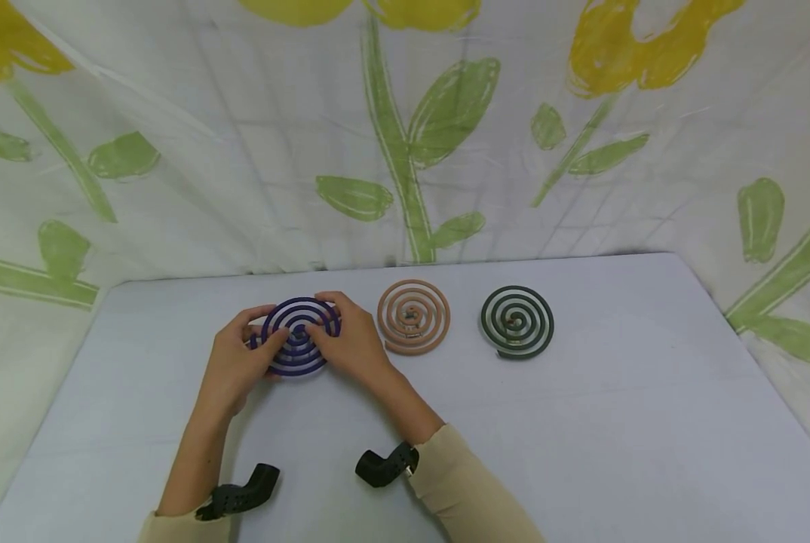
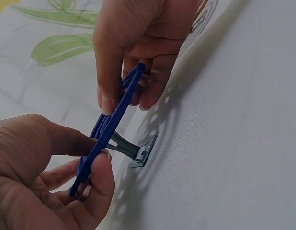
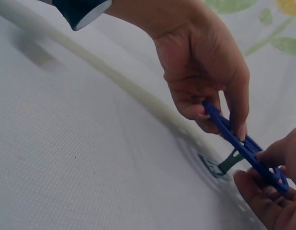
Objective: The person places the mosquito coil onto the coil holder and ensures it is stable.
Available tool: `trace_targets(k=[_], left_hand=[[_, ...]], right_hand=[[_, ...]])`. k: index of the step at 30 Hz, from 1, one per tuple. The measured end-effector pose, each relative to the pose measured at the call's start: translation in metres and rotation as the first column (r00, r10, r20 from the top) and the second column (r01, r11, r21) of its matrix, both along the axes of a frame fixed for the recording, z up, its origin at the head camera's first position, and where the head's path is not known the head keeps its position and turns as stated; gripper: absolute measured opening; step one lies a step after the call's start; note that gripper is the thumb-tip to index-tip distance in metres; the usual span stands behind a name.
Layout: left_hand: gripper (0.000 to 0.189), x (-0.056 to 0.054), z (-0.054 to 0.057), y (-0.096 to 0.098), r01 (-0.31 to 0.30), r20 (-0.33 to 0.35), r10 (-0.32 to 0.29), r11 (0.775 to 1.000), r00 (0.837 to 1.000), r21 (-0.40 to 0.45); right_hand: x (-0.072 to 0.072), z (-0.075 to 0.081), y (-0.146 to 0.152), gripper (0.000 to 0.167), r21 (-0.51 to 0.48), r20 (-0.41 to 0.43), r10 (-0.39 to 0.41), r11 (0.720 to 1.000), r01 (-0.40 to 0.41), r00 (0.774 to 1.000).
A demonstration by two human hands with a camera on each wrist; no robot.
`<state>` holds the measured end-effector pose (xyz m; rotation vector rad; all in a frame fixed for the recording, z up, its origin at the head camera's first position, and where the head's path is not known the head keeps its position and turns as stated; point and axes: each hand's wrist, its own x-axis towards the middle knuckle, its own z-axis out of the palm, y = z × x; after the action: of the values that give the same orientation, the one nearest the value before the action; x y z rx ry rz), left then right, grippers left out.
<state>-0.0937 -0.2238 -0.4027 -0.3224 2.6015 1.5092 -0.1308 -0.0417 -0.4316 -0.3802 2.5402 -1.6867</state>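
A blue mosquito coil [image 1: 299,348] is on the left of the table, held by both hands just above the surface. Thumb on top and fingers below, my left hand [image 1: 238,358] pinches its left side. My right hand [image 1: 351,339] pinches the right side the same way. Below the coil's middle, in the left wrist view, a small metal stand [image 2: 144,151] has its square base near the tabletop and its upright reaching the coil [image 2: 109,125]. The right wrist view also shows the stand [image 3: 216,167] under the coil [image 3: 234,139]; its top is hidden there.
To the right lie an orange coil [image 1: 414,348] and a dark green coil [image 1: 518,353], each with a bit of metal showing at its centre. The white table [image 1: 615,422] ends at a flower-painted curtain [image 1: 276,151]. Black wrist cameras [image 1: 245,494] stick out from both forearms.
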Motion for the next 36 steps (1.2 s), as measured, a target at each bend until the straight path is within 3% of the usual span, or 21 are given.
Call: trace_targets(k=[16,36], left_hand=[[0.058,-0.0001,-0.0006,0.0056,-0.021,-0.019,0.022,0.999,1.0,0.032],[0.058,-0.0016,0.0002,0.0038,-0.036,-0.017,0.036,0.999,0.999,0.014]], right_hand=[[0.0,-0.0045,0.0018,0.045,0.002,-0.047,-0.026,1.0,0.027,0.999],[-0.0017,-0.0011,-0.0016,0.047,0.003,-0.031,-0.021,1.0,0.021,0.999]])
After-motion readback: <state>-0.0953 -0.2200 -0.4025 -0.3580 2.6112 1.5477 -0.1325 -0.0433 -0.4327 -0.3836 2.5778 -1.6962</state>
